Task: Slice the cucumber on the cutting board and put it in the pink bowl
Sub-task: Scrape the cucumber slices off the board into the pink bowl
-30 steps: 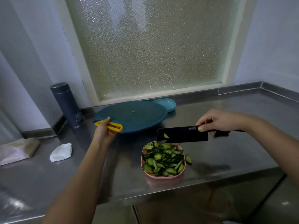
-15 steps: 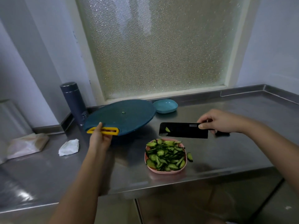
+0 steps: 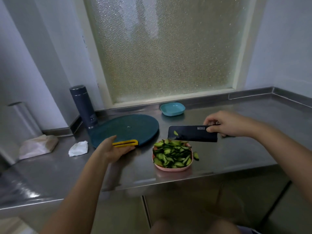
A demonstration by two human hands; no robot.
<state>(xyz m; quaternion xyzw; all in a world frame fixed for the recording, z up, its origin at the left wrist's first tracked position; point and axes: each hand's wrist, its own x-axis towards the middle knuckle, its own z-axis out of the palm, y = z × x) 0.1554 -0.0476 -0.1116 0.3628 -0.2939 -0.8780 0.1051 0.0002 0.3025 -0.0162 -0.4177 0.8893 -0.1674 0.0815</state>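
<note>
The pink bowl (image 3: 172,168) near the counter's front edge is heaped with cucumber slices (image 3: 172,154). One slice (image 3: 195,155) lies on the counter just right of it. My right hand (image 3: 226,123) grips the handle of a black cleaver (image 3: 192,133), held flat-sided just above the bowl's far rim, with a small cucumber bit stuck to the blade. My left hand (image 3: 113,149) holds the yellow handle (image 3: 125,143) of the round dark-teal cutting board (image 3: 125,129), which lies left of the bowl and carries only a tiny scrap.
A blue bowl (image 3: 172,109) sits by the window sill behind the board. A dark flask (image 3: 83,106) stands at the back left. A crumpled tissue (image 3: 79,148) and a plastic bag (image 3: 38,146) lie on the steel counter (image 3: 236,149) to the left.
My left hand has lowered the cutting board from a tilt until it lies flat on the counter, left of the bowl. The cleaver has stayed above the bowl.
</note>
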